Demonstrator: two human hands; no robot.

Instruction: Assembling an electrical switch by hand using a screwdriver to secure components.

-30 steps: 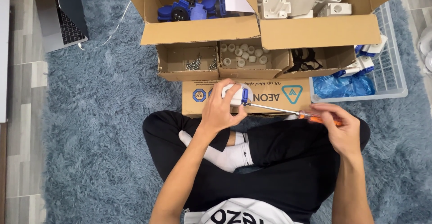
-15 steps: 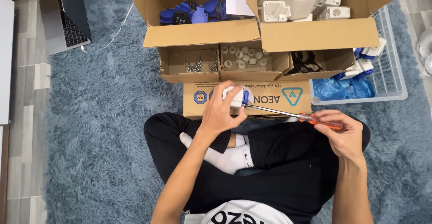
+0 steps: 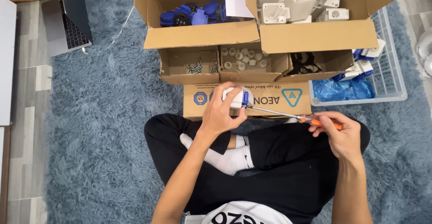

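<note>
screwdriver: orange handle, silver shaft | plug part: white with blue band | rug: shaggy grey-blue | boxes: brown cardboard | sock: white | trousers: black | basket: white wire

Free: blue rug left of frame | Blocked: cardboard boxes top centre; plastic basket upper right; laptop upper left

left hand gripping, right hand pinching
</note>
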